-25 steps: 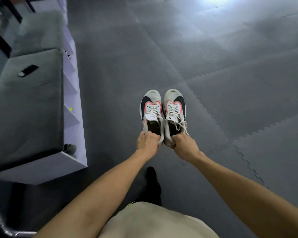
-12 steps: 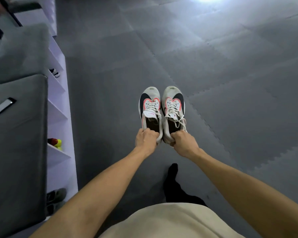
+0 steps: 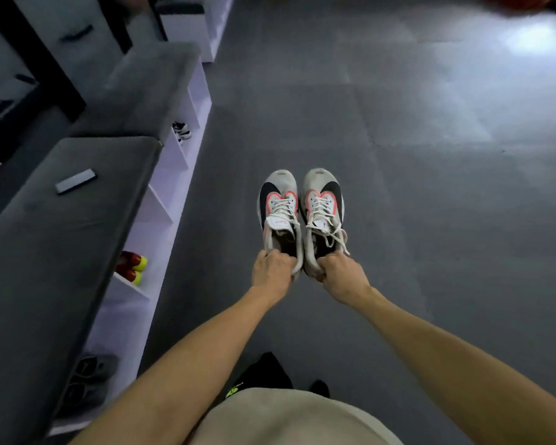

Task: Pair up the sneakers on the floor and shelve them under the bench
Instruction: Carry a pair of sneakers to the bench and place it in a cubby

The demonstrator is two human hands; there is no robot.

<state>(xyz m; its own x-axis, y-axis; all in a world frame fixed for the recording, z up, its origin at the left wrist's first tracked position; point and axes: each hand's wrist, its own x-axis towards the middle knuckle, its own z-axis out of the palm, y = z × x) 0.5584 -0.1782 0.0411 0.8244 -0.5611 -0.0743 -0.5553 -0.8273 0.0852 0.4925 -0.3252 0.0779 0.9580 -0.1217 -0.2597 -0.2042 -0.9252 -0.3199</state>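
Observation:
I carry a pair of white sneakers with black and pink trim side by side above the grey floor, toes pointing away. My left hand (image 3: 273, 272) grips the heel of the left sneaker (image 3: 278, 215). My right hand (image 3: 342, 273) grips the heel of the right sneaker (image 3: 323, 211). The bench (image 3: 61, 239) with grey cushions runs along the left. Its white cubbies (image 3: 161, 200) open toward the floor.
One cubby holds red and yellow shoes (image 3: 132, 266), a nearer one grey shoes (image 3: 90, 377), a farther one a black and white shoe (image 3: 181, 131). A small flat dark device (image 3: 75, 181) lies on the cushion. Grey foam floor mats (image 3: 430, 187) spread to the right.
The view has swung so that more of the bench and its cubbies shows on the left. Both hands keep the same hold on the sneakers.

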